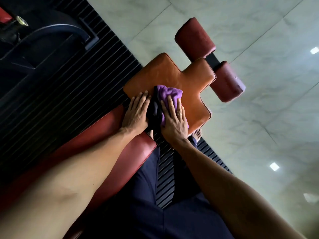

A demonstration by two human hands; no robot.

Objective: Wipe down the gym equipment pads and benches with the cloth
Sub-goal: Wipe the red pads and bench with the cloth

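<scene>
An orange-brown seat pad (174, 71) with a notched outline lies in the middle of the view. A purple cloth (170, 93) sits bunched on its near part. My right hand (174, 119) presses flat on the cloth with straight fingers. My left hand (136, 111) rests flat on the pad's left edge beside a dark gap. A long red bench pad (96, 135) runs under my left forearm toward the lower left. Two dark red roller pads (195, 37) (227, 81) stand beyond the seat on a black bar.
A black ribbed rubber mat (69, 80) covers the floor on the left, with dark machine frames (51, 31) at the upper left. Pale marble tiles (259, 118) fill the right side. My legs in dark trousers (146, 187) stand beside the bench.
</scene>
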